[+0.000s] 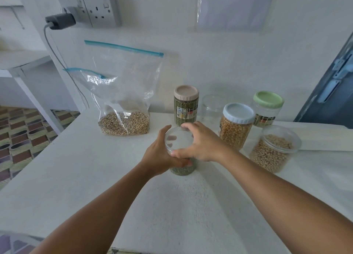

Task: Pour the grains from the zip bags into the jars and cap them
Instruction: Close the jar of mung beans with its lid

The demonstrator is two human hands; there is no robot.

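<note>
The jar of green grains (182, 169) on the tabletop (95, 168) is gripped by the left hand (160, 156); the clear lid (176, 139) is grasped by the right hand (202, 143) fingers (188, 126).

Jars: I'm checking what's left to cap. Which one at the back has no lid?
The empty clear jar, standing between the pink-lidded jar and green-lidded jar.

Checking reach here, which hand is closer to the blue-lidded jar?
Right. The right hand sits on the clear lid, just left of the blue-lidded jar; the left hand is farther left.
</note>
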